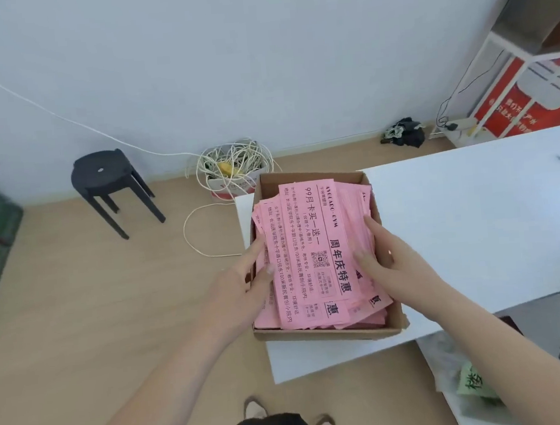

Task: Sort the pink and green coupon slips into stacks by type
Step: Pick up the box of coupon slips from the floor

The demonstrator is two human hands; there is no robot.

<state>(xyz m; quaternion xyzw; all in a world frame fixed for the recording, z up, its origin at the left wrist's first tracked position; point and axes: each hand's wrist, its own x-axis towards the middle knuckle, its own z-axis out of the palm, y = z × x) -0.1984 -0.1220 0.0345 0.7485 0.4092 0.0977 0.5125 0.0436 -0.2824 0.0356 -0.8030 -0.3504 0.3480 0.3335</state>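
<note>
A cardboard box (328, 334) stands on the left end of a white table (473, 217). It holds a loose pile of pink coupon slips (310, 236) with black print. My left hand (244, 282) reaches into the box's left side, fingers lying along the left edge of the pile. On the right side of the pile rests my right hand (388, 259), fingers stretched over the slips. Whether either hand pinches a slip cannot be seen. A green slip (474, 384) shows in a clear plastic bag at the lower right, below the table.
A black stool (108, 182) stands on the wooden floor at the left. A box of tangled white cord (235, 169) sits by the wall behind the table. A white shelf frame with a red carton (530, 92) is at the far right.
</note>
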